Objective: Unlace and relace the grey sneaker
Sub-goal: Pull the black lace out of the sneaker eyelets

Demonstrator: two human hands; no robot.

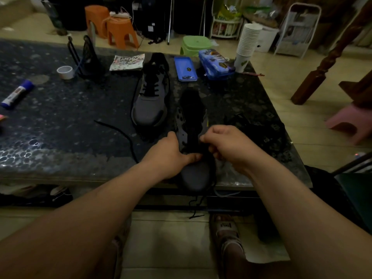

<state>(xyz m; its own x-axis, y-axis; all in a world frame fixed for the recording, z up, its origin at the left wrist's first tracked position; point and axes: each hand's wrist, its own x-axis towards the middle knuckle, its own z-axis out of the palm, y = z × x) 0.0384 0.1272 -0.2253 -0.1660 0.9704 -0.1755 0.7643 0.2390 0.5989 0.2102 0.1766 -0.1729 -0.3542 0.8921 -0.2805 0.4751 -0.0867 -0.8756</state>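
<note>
The grey sneaker (196, 175) lies at the near edge of the table (60, 121), toe towards the person and slightly over the rim, heel at 12 o'clock. The hands are close together on its lower throat. The left hand (169, 156) grips the sneaker from 9 o'clock with the thumb laid across the vamp. The right hand (227, 143), fingers curled, seems to pinch the black lace (196, 206) at the lowest eyelets, though the dark hides the exact hold. The eyelets higher up are empty and the tongue is bare, and the lace hangs off the table edge at 6 o'clock. I judge the unlacing done or nearly so, with almost the whole relacing left.

At 11 o'clock a second sneaker (151, 101) stands partly laced, and a loose black strand (120, 130) trails at 9 o'clock. Towards 12 o'clock sit a blue pencil tin (216, 64) and what looks like its lid (185, 68); contents cannot be told. At 1 o'clock rises a nested stack of paper cups (248, 41), and far at 10 o'clock stands a black mesh holder (88, 57), its contents unclear
</note>
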